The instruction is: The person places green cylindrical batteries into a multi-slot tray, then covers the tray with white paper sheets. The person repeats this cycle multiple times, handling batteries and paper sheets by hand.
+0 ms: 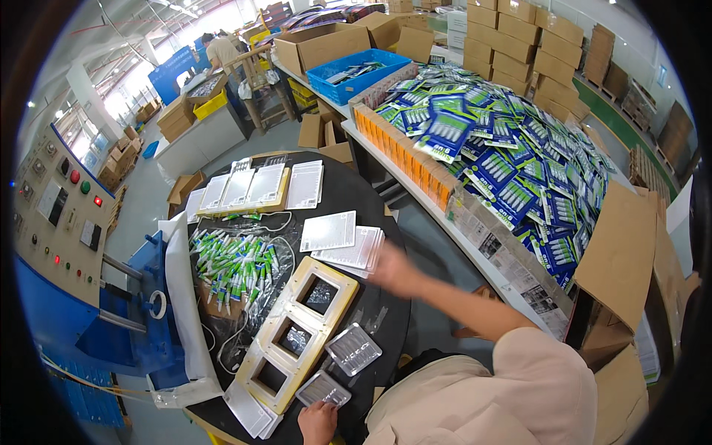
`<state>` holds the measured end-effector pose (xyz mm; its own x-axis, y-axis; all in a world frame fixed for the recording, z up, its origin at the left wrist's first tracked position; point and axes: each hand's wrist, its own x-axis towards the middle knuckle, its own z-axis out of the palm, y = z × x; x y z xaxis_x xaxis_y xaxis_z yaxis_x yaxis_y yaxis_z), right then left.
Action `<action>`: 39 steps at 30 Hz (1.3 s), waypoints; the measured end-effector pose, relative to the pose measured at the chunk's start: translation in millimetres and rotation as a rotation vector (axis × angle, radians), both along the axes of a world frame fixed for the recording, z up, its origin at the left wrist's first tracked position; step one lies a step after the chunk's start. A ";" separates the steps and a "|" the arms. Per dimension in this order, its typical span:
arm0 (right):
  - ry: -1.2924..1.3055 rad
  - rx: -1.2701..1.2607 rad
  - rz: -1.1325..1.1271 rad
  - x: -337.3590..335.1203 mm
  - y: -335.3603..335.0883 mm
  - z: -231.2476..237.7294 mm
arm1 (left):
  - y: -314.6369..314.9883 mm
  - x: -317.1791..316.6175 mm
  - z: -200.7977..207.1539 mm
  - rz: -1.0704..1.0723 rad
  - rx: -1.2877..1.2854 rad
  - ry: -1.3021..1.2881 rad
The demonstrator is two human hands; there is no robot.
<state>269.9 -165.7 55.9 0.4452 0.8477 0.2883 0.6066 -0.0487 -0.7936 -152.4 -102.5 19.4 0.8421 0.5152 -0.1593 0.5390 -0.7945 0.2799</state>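
Note:
At the bottom of the head view, my left hand is closed on the lower edge of a transparent blister tray. Another transparent blister tray lies just beyond it on the black round table. My right hand reaches across to the right end of a fanned stack of white printed cards; motion smears its fingers, so their grip cannot be made out. Left of the trays lies a yellow-edged frame with three square openings. One more white card rests by the stack.
Green-and-white tubes are heaped on the table's left side. Behind them, cards cover another yellow-edged frame. A blue machine with a control panel stands left. Many blue-green blister packs fill the right-hand table. A person works far back.

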 end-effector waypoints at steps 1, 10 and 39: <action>0.201 -0.287 0.351 -29.8 -2.4 -12.2 | -1.1 0.1 1.2 0.010 0.019 -0.014; -0.658 -0.376 0.919 -119.3 -0.8 -83.5 | -10.7 -5.4 0.7 0.142 0.016 -0.113; -0.539 0.142 0.623 -147.8 128.3 -87.8 | 82.1 -21.2 -25.6 0.322 0.174 -0.286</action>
